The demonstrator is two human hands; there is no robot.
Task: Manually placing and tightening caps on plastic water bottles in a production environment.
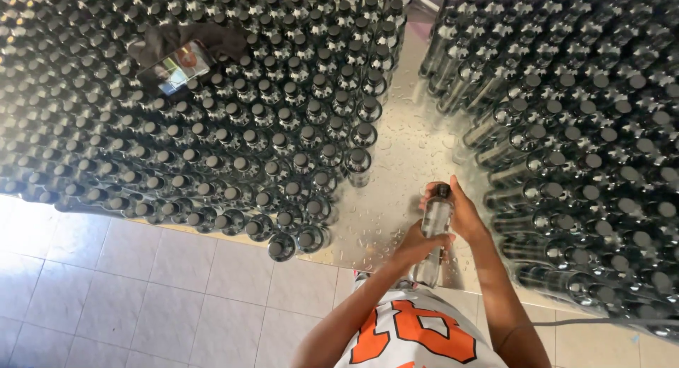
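In the lower middle of the frame, just right of center, a person holds one clear bottle point(433, 233) with a black cap point(443, 190) upright over the near edge of a shiny metal surface point(407, 148). The left hand point(417, 246) is wrapped around the lower part of the bottle, fingers closed on it. The right hand point(463, 214) is curled around the top part, just under the cap, and it grips the bottle too. The shiny surface has small drops of water on it in the bare strip near the hands. On the left side of the frame stands a very big crowd of the same capped bottles point(233, 127), packed close in rows. Another big crowd of bottles point(587, 163) fills the right side. The held bottle is in the gap between these two groups, touching neither. In the upper left, a phone point(182, 66) lies on a dark cloth point(177, 39) on top of the bottles. Below the surface, on the lower left, is a pale tiled floor point(127, 297). The person wears a white shirt with orange marks point(414, 336).
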